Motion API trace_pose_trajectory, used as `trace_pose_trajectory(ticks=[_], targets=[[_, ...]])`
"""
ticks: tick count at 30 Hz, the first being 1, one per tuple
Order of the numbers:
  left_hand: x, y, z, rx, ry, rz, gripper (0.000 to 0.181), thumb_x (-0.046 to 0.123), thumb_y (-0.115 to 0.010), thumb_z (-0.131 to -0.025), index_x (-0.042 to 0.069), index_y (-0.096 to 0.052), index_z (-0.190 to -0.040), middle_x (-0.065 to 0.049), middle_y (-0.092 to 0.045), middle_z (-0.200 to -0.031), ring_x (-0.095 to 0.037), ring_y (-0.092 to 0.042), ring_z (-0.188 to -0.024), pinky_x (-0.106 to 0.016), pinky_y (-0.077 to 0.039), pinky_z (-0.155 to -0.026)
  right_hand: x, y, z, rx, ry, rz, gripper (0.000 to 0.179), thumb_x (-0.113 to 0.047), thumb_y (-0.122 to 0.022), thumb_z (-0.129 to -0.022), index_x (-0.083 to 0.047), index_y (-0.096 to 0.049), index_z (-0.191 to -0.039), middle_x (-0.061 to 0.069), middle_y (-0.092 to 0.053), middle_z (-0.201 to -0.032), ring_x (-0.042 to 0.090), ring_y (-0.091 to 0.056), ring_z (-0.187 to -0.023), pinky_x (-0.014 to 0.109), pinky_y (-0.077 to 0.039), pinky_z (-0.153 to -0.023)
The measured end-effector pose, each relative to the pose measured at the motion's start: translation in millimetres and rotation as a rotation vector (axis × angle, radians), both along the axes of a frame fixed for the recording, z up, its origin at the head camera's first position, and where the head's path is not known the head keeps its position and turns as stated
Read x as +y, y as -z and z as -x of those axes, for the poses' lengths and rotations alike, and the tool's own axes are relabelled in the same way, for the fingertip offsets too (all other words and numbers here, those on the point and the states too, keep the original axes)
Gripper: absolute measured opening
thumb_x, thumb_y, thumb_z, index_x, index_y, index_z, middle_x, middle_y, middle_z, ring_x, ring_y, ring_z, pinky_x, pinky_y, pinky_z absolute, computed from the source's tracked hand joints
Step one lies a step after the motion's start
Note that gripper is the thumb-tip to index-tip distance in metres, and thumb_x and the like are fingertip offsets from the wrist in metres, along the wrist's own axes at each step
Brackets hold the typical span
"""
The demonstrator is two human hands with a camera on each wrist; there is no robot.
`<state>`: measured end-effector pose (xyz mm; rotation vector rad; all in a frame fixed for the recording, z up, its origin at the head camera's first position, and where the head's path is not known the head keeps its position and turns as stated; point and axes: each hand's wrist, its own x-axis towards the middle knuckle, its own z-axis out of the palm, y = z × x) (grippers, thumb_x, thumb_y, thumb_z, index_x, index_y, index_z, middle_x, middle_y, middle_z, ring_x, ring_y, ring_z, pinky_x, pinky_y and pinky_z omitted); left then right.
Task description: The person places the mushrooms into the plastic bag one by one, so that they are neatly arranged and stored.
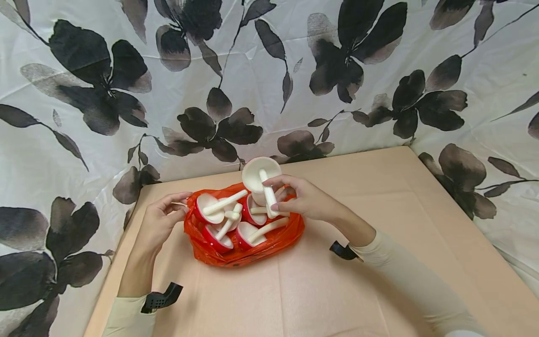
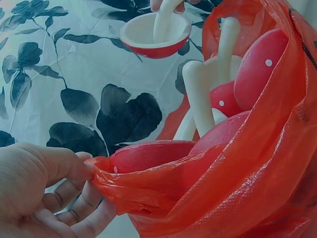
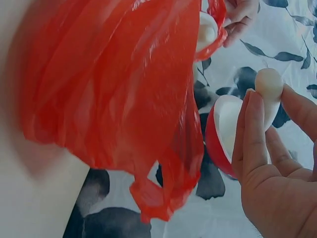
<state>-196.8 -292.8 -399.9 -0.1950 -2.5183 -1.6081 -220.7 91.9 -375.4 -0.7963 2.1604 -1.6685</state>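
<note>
A red plastic bag point(image 1: 248, 255) lies on the table, its mouth spread wide around several toy mushrooms with red, white-dotted caps and cream stems, such as one mushroom point(image 1: 216, 238) at the front left. My left hand point(image 1: 159, 217) pinches the bag's left rim between thumb and fingertips, as the left wrist view shows with the hand point(image 2: 44, 193) at the rim. Over the bag's back right, my right hand point(image 1: 301, 199) grips one mushroom point(image 1: 252, 175) by its stem, the cream underside of its cap facing the head camera. In the right wrist view, this mushroom's red cap point(image 3: 214, 141) hangs beside the bag.
The table point(image 1: 349, 299) has a beige cover, and its back edge meets a white cloth point(image 1: 269, 117) printed with dark flowers. Black straps point(image 1: 162, 298) sit at both wrists. One knotted bag handle point(image 3: 153, 196) hangs loose in the right wrist view.
</note>
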Motion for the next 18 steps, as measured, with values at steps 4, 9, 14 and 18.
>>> trace_pose_trajectory(ticks=[4, 9, 14, 18], targets=[[-0.8, 2.0, -0.2, 0.003, 0.0, -0.003, 0.032, -0.001, -0.06, -0.097, -0.005, -0.064, -0.129, -0.005, -0.068, -0.107, -0.014, -0.065, -0.088, -0.02, -0.06, -0.076, -8, 3.2, -0.7, 0.011, -0.008, -0.034, 0.053, -0.009, -0.076, -0.09, -0.012, -0.059, -0.14, 0.01, -0.065, -0.109, 0.025, -0.067, -0.094, 0.041, -0.062, -0.075], [-0.5, 2.7, 0.9, 0.011, 0.001, -0.009, 0.032, -0.001, -0.059, -0.097, -0.006, -0.064, -0.128, -0.004, -0.068, -0.106, -0.014, -0.065, -0.088, -0.019, -0.059, -0.076, -16, 7.2, -1.1, 0.008, -0.021, -0.069, 0.052, -0.009, -0.075, -0.09, -0.014, -0.059, -0.139, 0.009, -0.064, -0.114, 0.024, -0.065, -0.098, 0.035, -0.061, -0.077], [-0.1, 2.6, 0.6, 0.014, 0.002, -0.012, 0.032, -0.002, -0.059, -0.097, -0.006, -0.064, -0.129, -0.007, -0.068, -0.107, -0.013, -0.065, -0.088, -0.019, -0.059, -0.076, -23, 12.4, -0.3, 0.031, -0.025, -0.092, 0.052, -0.008, -0.075, -0.09, -0.014, -0.058, -0.138, 0.008, -0.062, -0.117, 0.023, -0.065, -0.1, 0.033, -0.061, -0.079], [-0.2, 3.0, 0.0, 0.011, 0.005, -0.008, 0.033, -0.001, -0.059, -0.098, -0.005, -0.064, -0.13, -0.011, -0.068, -0.109, -0.013, -0.065, -0.088, -0.018, -0.059, -0.076, -29, 16.5, 0.4, 0.08, -0.021, -0.1, 0.051, -0.008, -0.077, -0.089, -0.012, -0.06, -0.136, 0.008, -0.058, -0.122, 0.02, -0.066, -0.098, 0.032, -0.06, -0.086]])
